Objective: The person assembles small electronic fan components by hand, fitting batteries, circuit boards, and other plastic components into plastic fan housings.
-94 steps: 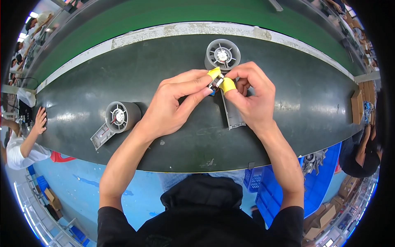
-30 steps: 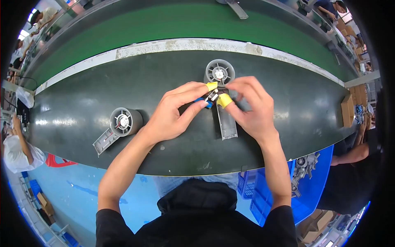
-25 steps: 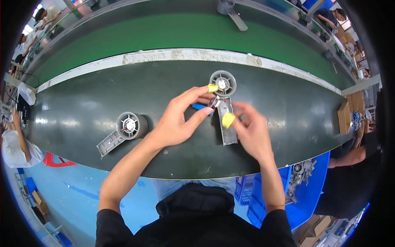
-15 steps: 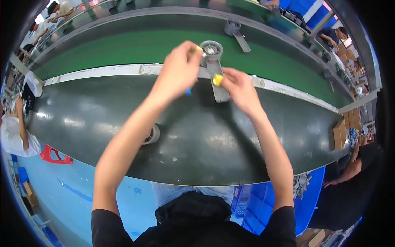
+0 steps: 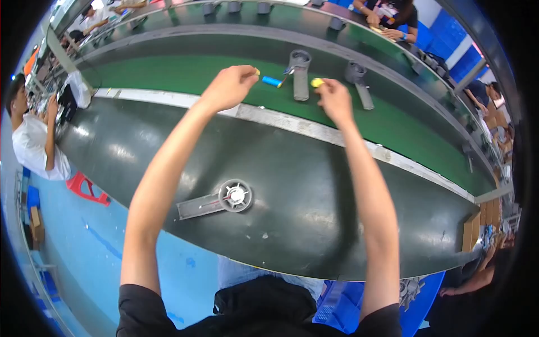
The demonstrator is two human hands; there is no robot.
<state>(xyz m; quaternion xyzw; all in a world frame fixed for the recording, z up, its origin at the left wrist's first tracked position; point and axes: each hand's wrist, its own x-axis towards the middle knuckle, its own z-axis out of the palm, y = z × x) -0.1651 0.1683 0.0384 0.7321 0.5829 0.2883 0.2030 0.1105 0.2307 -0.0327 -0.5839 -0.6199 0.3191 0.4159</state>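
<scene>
Fan housing (image 5: 301,84) now rests on the green belt (image 5: 168,74), left hand (image 5: 227,89) and right hand (image 5: 337,102) clear, fingers (image 5: 318,82) open.

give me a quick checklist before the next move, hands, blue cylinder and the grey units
1. Left hand off the blue cylinder: ok, a gap shows.
2. Right hand off the grey plastic unit with a round ring and long handle: ok, a gap shows.
3. That unit on the green belt: ok.
4. Blue cylinder inside that unit: not ok, it lies outside, left of the handle.
5. Wiring secure at the cylinder: cannot tell, too small.
6. Dark table free of units: not ok, another grey ringed unit lies there.
</scene>
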